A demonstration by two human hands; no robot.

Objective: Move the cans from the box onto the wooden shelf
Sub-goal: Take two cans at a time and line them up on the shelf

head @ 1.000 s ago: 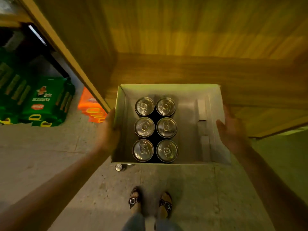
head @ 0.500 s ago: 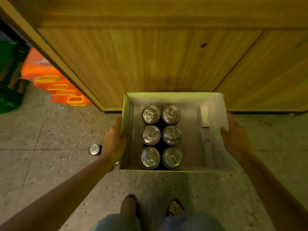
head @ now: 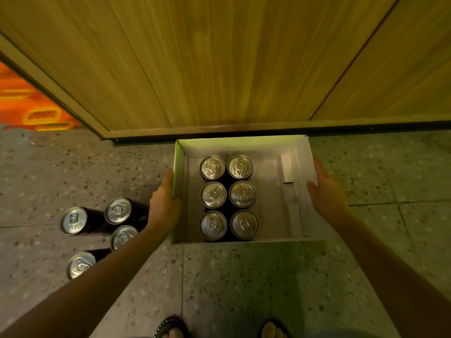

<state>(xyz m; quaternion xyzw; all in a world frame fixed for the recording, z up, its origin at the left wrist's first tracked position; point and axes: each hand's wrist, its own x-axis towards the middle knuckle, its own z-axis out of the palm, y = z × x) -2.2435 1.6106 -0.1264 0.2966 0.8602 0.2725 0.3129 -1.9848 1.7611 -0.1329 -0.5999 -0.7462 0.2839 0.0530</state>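
Observation:
A white cardboard box (head: pixel 268 147) sits low over the speckled floor, just in front of a wooden cabinet front (head: pixel 219 57). Several dark cans with silver tops (head: pixel 212 194) stand upright in two rows in the box's left half. My left hand (head: pixel 163 203) grips the box's left wall, thumb over the rim. My right hand (head: pixel 327 191) presses against the outside of the right wall. Whether the box touches the floor I cannot tell. No open shelf surface shows in this view.
Several more dark cans (head: pixel 118 210) stand on the floor left of the box, partly under my left forearm. An orange package (head: pixel 29 106) lies at the far left past the cabinet's edge. My sandalled feet (head: pixel 170 328) are at the bottom edge.
The box, held in both hands, has come down from the cabinet opening to floor level. The view has dropped with it, and the cans on the floor have come into sight.

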